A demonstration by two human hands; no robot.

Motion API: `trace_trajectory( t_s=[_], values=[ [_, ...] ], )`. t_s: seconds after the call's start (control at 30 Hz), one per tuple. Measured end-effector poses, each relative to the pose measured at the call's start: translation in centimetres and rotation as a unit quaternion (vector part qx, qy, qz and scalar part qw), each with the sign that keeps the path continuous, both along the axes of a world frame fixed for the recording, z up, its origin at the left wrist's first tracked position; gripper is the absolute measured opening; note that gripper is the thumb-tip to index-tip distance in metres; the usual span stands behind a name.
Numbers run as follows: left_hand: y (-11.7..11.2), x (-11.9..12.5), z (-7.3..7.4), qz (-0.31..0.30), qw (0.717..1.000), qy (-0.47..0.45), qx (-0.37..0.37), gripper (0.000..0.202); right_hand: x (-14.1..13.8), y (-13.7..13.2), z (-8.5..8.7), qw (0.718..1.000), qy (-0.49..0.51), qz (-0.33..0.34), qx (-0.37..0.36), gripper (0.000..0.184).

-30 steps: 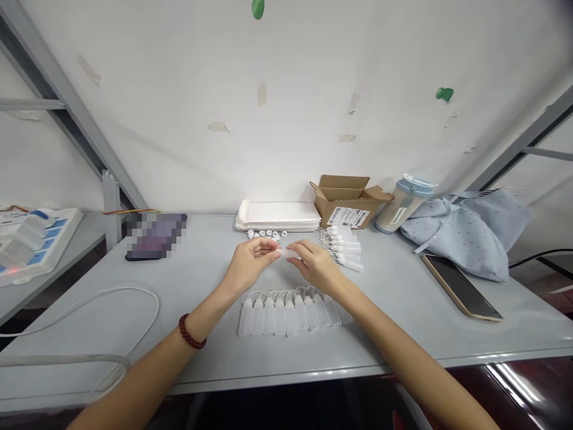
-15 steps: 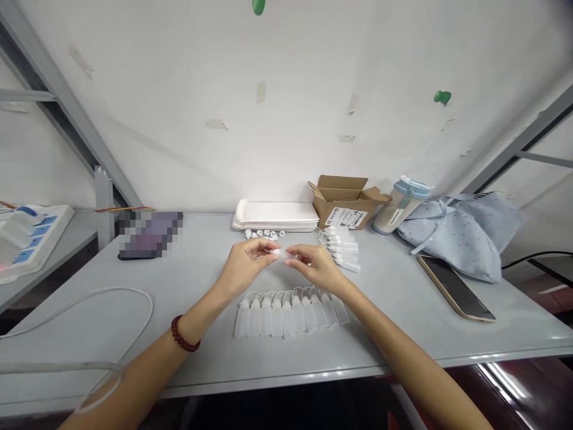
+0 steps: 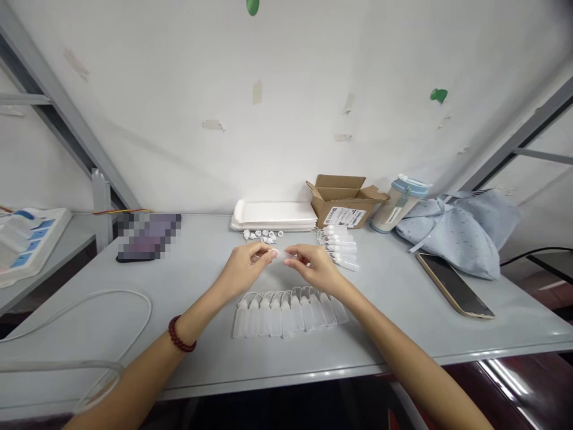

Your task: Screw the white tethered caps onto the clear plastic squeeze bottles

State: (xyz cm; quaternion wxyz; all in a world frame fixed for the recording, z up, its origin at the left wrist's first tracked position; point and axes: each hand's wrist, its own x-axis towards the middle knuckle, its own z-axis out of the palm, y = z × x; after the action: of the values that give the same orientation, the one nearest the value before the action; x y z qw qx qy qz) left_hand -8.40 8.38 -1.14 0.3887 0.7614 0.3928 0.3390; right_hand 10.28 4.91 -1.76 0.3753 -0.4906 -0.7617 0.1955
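Over the middle of the table, my left hand [image 3: 245, 267] and my right hand [image 3: 314, 266] face each other with fingertips nearly meeting. Between them is a small translucent plastic bottle [image 3: 282, 255], partly covered by the fingers. My left thumb and fingers pinch its white cap end; my right fingers close on its other end. Nearer the front edge lies a row of translucent bottles [image 3: 286, 319] with white cords at their necks. Behind my hands are several loose white caps [image 3: 265, 233]. Beyond my right hand lie more capped bottles [image 3: 340, 242].
At the back stand a white stack of trays or boxes [image 3: 275, 216], an open cardboard box [image 3: 342, 206] and a tumbler [image 3: 398, 206]. To the right lie a blue cloth bag [image 3: 461, 230] and a phone [image 3: 456, 286]. A dark device [image 3: 150, 236] and a white cable [image 3: 145, 316] are left.
The view has shifted slightly. My hands stay almost in place, with the left fingers moved a little on the cap end of the bottle.
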Motion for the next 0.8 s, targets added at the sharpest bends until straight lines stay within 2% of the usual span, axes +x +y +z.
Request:
trace_trajectory(
  t_s=[0.23, 0.47, 0.8],
  values=[
    [-0.02, -0.29, 0.41, -0.026, 0.999, 0.010, 0.018, 0.026, 0.22, 0.12, 0.21, 0.999, 0.010, 0.005, -0.041, 0.019],
    [0.15, 0.02, -0.11, 0.005, 1.000, 0.003, -0.030, 0.042, -0.07, -0.19, 0.50, 0.999, 0.012, 0.013, -0.033, 0.021],
    [-0.13, -0.40, 0.63, -0.058, 0.998, -0.012, -0.009, 0.025, 0.16, -0.11, 0.48, 0.990, 0.085, 0.020, -0.112, 0.021]
  ],
)
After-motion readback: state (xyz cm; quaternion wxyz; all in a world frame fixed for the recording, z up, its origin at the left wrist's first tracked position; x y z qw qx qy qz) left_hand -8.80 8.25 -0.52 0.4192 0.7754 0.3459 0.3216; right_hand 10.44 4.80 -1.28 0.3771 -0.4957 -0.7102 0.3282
